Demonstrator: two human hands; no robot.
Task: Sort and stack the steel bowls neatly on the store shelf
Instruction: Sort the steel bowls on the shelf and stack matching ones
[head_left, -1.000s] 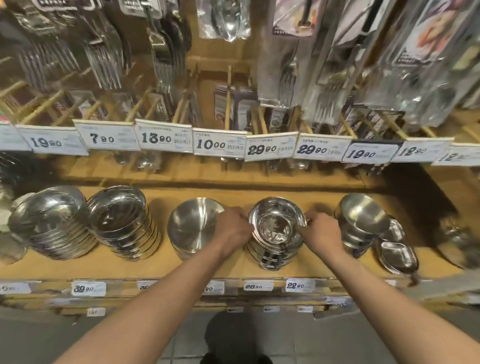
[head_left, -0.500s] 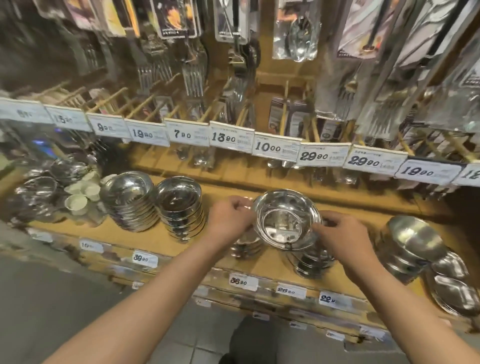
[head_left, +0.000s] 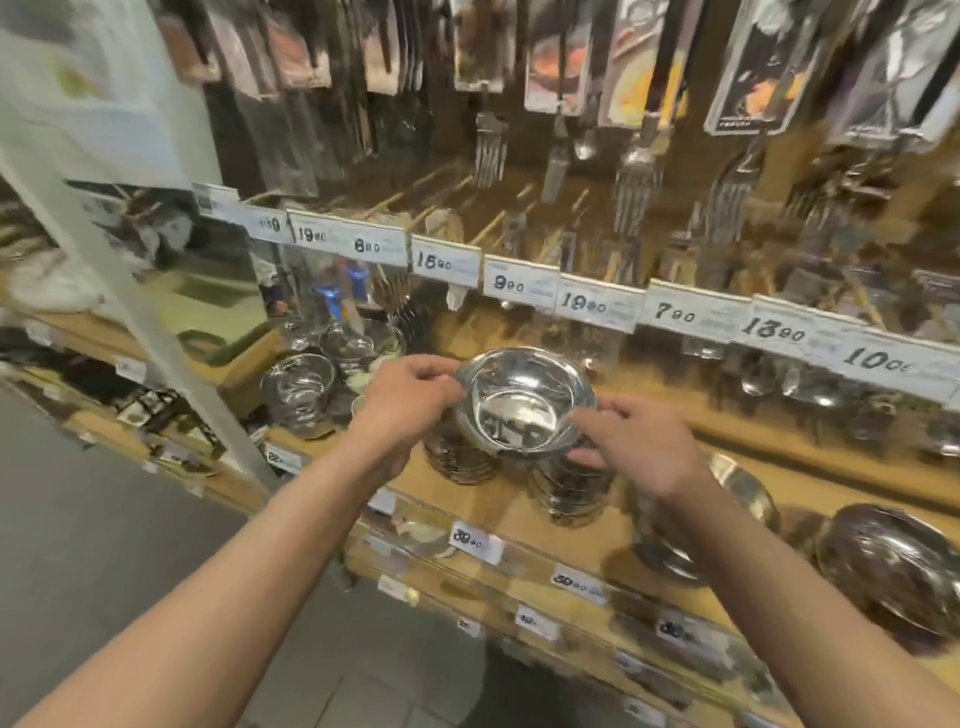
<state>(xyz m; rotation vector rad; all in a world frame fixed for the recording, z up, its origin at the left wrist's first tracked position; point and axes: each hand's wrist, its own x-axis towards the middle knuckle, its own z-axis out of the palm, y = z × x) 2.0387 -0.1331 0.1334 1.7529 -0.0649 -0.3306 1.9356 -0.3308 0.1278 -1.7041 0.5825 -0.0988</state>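
I hold a shiny steel bowl (head_left: 524, 402) in the air above the wooden shelf (head_left: 582, 535). My left hand (head_left: 410, 400) pinches its left rim and my right hand (head_left: 631, 441) grips its right rim. Directly under it stand two stacks of steel bowls, one stack (head_left: 457, 460) on the left and another stack (head_left: 569, 491) to its right. Further right a single bowl (head_left: 748, 499) is partly hidden by my right forearm, and a larger stack (head_left: 893, 566) sits at the far right.
More steel bowls (head_left: 298, 392) and small dishes crowd the shelf's left end beside a white post (head_left: 171, 338). A rail of price tags (head_left: 597, 301) runs above, with packaged forks (head_left: 636, 187) and spoons hanging over it. Grey floor lies below left.
Both hands lifted the top bowl off its stack and carried it left along the shelf, over the stacks further left. My view swung left with it.
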